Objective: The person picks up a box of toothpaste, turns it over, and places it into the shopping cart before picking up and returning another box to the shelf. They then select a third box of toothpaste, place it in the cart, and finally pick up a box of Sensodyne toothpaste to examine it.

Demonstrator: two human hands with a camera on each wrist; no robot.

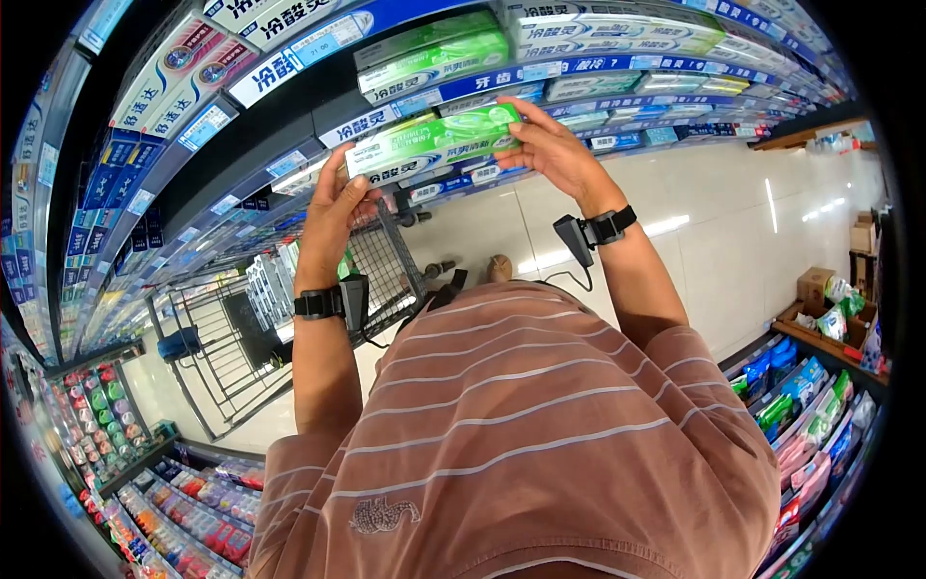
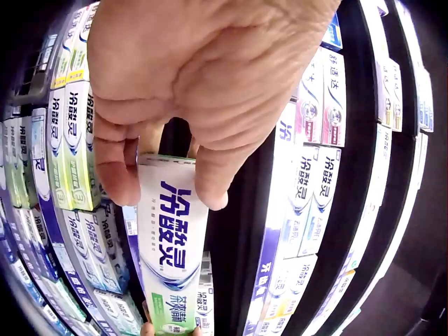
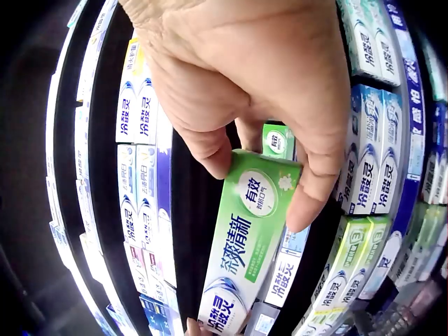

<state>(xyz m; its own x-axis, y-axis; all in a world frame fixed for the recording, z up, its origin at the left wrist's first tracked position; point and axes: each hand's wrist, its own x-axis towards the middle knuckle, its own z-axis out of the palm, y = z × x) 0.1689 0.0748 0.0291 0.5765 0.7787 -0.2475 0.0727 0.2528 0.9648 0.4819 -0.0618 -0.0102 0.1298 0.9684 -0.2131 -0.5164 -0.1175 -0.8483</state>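
Observation:
A long green and white toothpaste box [image 1: 434,143] is held up in front of the shelf, one end in each hand. The left hand [image 1: 336,198] pinches its white end, and in the left wrist view thumb and fingers of that hand [image 2: 203,77] lie on either side of the box [image 2: 171,238]. At the green end, the right hand [image 1: 555,150] grips with thumb and fingertips; the right wrist view shows this hand [image 3: 259,91] above the box [image 3: 245,231]. Similar green boxes [image 1: 439,60] stand on the shelf just behind.
Shelves of boxed toothpaste [image 1: 617,37] curve across the top and left. A wire shopping cart [image 1: 227,333] with boxes inside stands at the left, beside the person. Tiled floor [image 1: 714,232] shows at the right, with packaged goods [image 1: 810,405] racked at the lower right.

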